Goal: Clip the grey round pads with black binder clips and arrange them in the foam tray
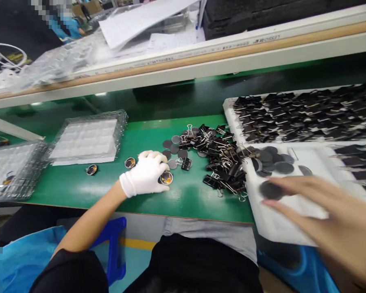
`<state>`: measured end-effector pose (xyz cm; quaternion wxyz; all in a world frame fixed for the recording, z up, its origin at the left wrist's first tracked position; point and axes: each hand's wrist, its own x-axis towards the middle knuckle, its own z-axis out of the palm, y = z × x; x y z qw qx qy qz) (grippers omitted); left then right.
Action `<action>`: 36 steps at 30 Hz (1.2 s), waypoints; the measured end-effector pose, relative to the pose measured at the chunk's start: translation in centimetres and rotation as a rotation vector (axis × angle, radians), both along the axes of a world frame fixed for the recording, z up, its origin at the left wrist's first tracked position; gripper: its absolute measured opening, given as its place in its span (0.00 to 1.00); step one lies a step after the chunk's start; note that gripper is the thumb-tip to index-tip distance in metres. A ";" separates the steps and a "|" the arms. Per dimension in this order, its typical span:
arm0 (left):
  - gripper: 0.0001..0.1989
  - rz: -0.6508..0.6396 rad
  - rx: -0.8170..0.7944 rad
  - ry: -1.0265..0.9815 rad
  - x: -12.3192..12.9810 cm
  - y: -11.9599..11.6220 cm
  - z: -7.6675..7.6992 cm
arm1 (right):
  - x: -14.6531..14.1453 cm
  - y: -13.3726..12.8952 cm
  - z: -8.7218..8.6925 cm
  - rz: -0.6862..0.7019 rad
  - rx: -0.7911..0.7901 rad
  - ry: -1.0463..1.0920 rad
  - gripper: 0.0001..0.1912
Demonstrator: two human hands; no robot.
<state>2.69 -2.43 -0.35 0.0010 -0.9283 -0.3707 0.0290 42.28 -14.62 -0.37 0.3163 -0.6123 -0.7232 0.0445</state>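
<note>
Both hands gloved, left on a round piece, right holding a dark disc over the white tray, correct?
Not both: the head view shows the right hand bare; only the left hand is gloved. The rest stands.

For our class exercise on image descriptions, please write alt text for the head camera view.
A white-gloved left hand holds a round patterned piece on a green workbench, while a blurred, ungloved right hand holds a dark disc over a white tray. Black binder clips lie heaped between the hands, with loose discs nearby; clear plastic trays are stacked at left.
</note>
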 end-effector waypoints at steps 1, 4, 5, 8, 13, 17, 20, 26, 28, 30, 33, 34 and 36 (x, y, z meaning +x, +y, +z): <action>0.26 -0.044 -0.026 -0.015 1.0 -0.6 -0.1 | -3.2 -1.0 0.1 0.129 -0.058 0.100 0.25; 0.24 -0.117 -0.094 -0.058 3.2 -2.1 -1.0 | -10.9 -1.8 -1.4 0.288 -0.050 0.241 0.34; 0.24 -0.126 -0.107 -0.082 3.7 -2.3 -1.4 | -12.5 -1.5 -2.3 0.302 -0.061 0.241 0.32; 0.23 -0.144 -0.143 -0.168 4.3 -2.5 -2.7 | -15.2 0.1 -4.5 0.335 -0.133 0.178 0.21; 0.26 -0.149 -0.161 -0.232 3.9 -2.4 -3.8 | -15.5 1.0 -5.2 0.325 -0.256 0.152 0.15; 0.26 -0.159 -0.164 -0.264 3.9 -2.4 -3.7 | -15.7 0.5 -4.8 0.233 -0.314 0.249 0.18; 0.23 -0.179 -0.121 -0.289 3.9 -2.4 -3.4 | -16.0 0.8 -4.5 0.185 -0.384 0.326 0.17; 0.27 -0.293 -0.071 -0.281 3.6 -1.7 -2.1 | -15.5 2.0 -3.8 0.254 -0.529 0.500 0.09; 0.30 -0.258 -0.084 -0.321 3.5 -0.8 -1.2 | -15.3 1.7 -3.8 0.217 -0.548 0.659 0.07; 0.28 -0.059 -0.048 -0.353 3.8 0.3 -0.4 | -15.2 1.4 -4.0 0.196 -0.595 0.881 0.08; 0.26 0.261 0.021 -0.242 4.9 2.3 0.3 | -14.9 1.0 -4.0 0.239 -0.685 1.202 0.11; 0.26 0.290 0.002 -0.191 5.3 2.8 0.4 | -14.7 1.0 -3.9 0.254 -0.705 1.279 0.12; 0.27 0.259 -0.083 -0.182 6.0 3.4 0.6 | -14.4 1.1 -3.7 0.251 -0.712 1.379 0.13</action>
